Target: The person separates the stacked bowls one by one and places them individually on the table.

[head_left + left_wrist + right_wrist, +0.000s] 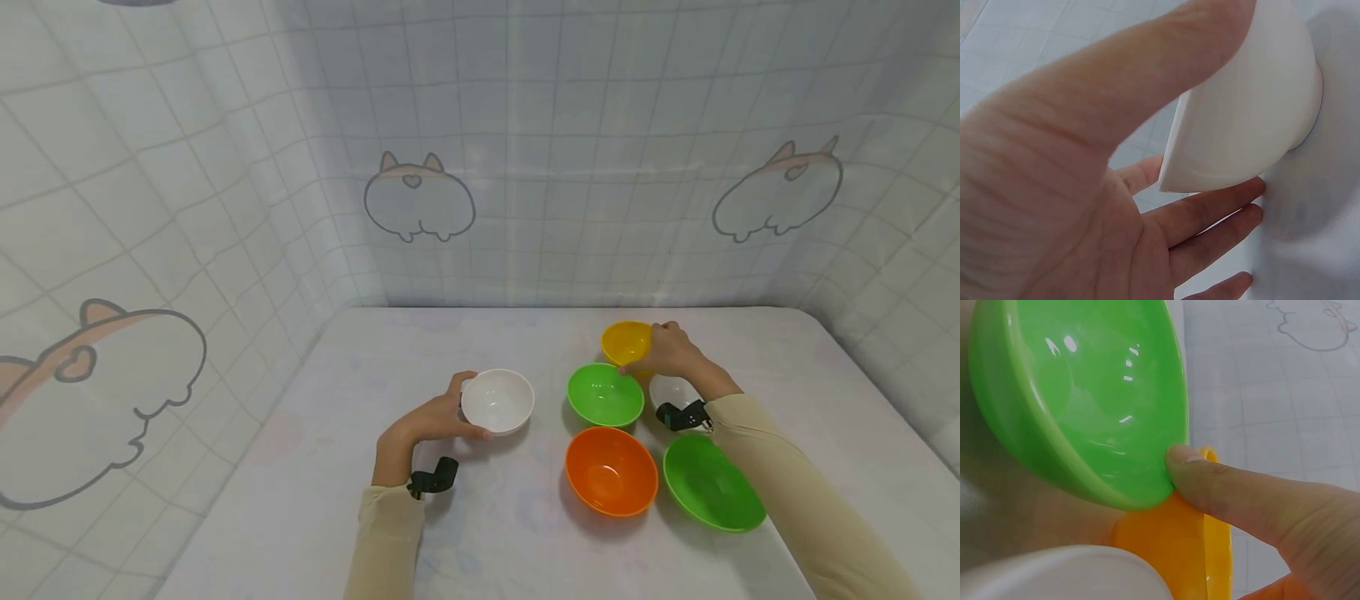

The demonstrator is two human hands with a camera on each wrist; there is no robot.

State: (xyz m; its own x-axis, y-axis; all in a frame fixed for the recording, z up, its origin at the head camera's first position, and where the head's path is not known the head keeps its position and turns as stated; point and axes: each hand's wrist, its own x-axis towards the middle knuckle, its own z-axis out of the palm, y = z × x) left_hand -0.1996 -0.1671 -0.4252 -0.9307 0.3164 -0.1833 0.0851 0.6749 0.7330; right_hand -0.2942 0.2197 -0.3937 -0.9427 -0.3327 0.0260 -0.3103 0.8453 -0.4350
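My left hand [438, 417] holds a white bowl [498, 402] at its left side, thumb at the near rim and fingers round the far side. The left wrist view shows the white bowl's [1241, 119] outer wall between thumb and fingers, its base close over the tabletop. At the back right, my right hand [670, 352] grips a small yellow bowl [626, 340] by its right side. Its thumb [1200, 478] lies across the yellow bowl's rim, the tip right at the edge of a light green bowl [1104, 394]. The right hand's other fingers are mostly hidden.
An orange bowl [611, 472] stands in front of the light green one. A wider green bowl [712, 487] sits to its right, partly under the right forearm. Another white bowl [670, 390] is partly covered by the right wrist. Patterned cloth walls [525, 167] enclose the white table [315, 500].
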